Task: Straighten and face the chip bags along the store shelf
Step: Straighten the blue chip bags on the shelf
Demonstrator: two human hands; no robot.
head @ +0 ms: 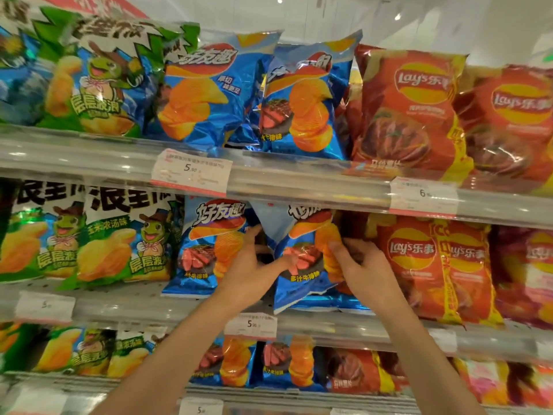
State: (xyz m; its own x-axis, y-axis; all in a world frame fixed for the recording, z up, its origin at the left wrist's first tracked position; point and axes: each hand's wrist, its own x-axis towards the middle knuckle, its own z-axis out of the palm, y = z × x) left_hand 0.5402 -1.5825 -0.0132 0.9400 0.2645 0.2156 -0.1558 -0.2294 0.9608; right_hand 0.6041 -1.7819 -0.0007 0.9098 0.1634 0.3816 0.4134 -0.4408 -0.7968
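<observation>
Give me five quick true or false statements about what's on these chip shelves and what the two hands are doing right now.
1. Both hands hold the same blue chip bag on the middle shelf. True: the left hand is at its left edge and the right hand at its right edge.
2. That bag stands straight and square. False: it is tilted, its bottom corner poking over the shelf edge.
3. Red Lay's bags sit to the right of the blue ones. True.
4. The green bags with the frog cartoon sit to the right of the Lay's. False: they are at the left.
5. The price tag below the held bag reads 9.90. False: it reads 5.90.
</observation>
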